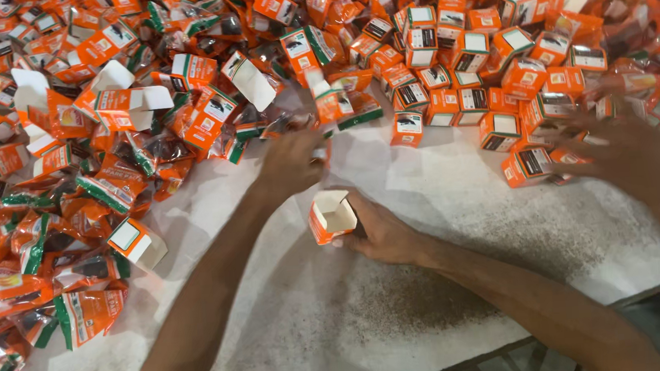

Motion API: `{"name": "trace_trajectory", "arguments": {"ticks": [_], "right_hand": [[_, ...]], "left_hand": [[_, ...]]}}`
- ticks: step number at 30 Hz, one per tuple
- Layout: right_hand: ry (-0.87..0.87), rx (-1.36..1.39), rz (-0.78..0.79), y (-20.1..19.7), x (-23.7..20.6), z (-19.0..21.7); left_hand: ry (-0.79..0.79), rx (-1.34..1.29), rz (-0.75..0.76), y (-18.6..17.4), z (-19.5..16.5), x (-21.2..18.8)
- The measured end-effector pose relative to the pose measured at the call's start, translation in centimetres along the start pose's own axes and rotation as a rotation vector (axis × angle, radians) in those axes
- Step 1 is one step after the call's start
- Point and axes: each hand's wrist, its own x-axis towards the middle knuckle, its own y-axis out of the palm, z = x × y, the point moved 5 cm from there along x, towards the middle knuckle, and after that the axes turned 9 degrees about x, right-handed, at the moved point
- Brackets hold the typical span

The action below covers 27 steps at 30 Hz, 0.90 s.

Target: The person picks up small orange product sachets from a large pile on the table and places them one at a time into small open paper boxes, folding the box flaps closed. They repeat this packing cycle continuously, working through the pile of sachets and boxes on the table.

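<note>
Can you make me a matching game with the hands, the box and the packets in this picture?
Things:
1. right hand
2. left hand
3. open box
4. pile of packets
5. closed boxes

Places or states:
A. heaped along the left side of the white table
B. reaching up into the pile
C. stacked at the upper right
D. holding the open box
E. flaps up, white inside, held in the middle

Pairs: 1-D, 2-B, 3-E, 4-A, 5-C
</note>
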Motion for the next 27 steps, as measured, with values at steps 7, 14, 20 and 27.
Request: {"name": "trace_trajectory", "arguments": {"ticks": [7, 14, 20, 27], "right_hand": [[-0.076, -0.251, -0.135, 0.4, 0.8, -0.3], [-0.233, -0.271, -0.021, 1.3, 0.9, -0.9], [-0.220, -0.252, -0.062, 2.3, 0.1, -2.5], [-0.213, -0.283, -0.114, 2.2, -0.6, -1.4]], "left_hand": [[-0.412, -0.327, -0.377, -10.6, -6.3, -9.8], [0.043, -0.021, -0.266, -9.6, -12.3, -10.4], [0.002, 0.189, -0.117, -8.9, -11.7, -10.6], [-0.118, 0.254, -0.070, -7.7, -12.0, -10.2]]}}
